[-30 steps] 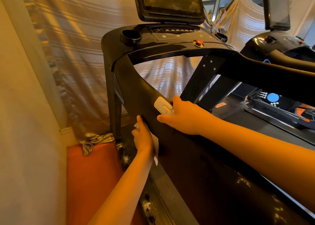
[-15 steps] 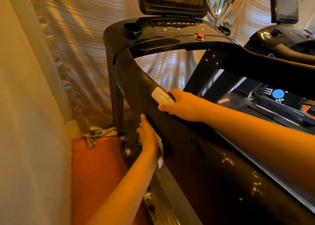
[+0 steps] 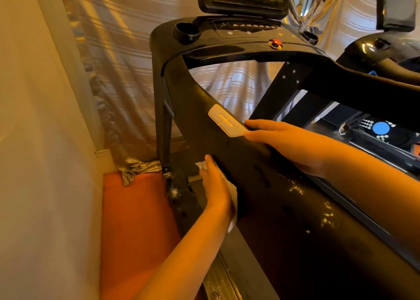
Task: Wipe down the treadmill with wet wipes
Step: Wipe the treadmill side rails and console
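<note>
Head view: the left hand [image 3: 216,186], flat with straight fingers, presses a crumpled white wet wipe [image 3: 233,194] against the outer face of the glossy black treadmill side rail [image 3: 284,208]. The right hand [image 3: 291,144] rests on top of the rail, fingers extended and gripping nothing, tips touching a pale rectangular sensor pad [image 3: 226,120]. An orange floor [image 3: 136,208] lies below.

Left grip [image 3: 216,186], right grip [image 3: 293,144] bare; forearms [image 3: 181,254] bare to frame edge.
</note>
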`<state>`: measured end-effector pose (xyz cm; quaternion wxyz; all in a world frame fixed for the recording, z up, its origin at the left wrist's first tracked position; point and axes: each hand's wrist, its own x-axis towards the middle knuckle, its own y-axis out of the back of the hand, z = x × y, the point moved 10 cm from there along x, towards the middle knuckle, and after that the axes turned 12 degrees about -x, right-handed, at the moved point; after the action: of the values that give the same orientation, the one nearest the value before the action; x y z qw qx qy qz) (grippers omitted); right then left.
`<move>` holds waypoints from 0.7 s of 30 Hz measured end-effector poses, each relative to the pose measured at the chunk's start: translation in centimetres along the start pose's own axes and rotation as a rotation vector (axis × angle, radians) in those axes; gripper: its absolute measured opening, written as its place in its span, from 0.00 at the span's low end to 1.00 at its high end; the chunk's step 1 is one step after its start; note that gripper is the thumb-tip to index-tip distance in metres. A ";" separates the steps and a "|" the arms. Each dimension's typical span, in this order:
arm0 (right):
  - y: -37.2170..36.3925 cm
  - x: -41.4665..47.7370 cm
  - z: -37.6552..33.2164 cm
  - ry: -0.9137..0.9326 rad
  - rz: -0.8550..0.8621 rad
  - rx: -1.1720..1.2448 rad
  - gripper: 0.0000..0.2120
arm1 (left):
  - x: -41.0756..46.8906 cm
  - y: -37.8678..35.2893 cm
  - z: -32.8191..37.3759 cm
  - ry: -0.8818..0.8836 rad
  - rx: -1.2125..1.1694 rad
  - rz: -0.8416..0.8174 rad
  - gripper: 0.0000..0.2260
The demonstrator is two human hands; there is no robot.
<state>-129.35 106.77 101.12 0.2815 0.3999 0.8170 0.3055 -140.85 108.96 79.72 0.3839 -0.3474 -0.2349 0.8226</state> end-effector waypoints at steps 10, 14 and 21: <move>-1.2 -3.0 1.5 0.035 -0.032 0.076 0.29 | -4.0 0.3 -3.4 -0.003 0.002 -0.065 0.46; -1.2 -3.5 1.0 0.076 -0.013 0.057 0.28 | -6.6 -0.3 -3.1 -0.066 -0.002 -0.121 0.38; -1.4 -3.4 1.0 0.115 -0.024 0.038 0.28 | -12.3 -4.5 3.3 -0.485 0.144 -0.323 0.33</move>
<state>-127.58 103.50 100.18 0.2300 0.3771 0.8424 0.3088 -135.55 101.50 89.65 0.4662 -0.0708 -0.3129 0.8245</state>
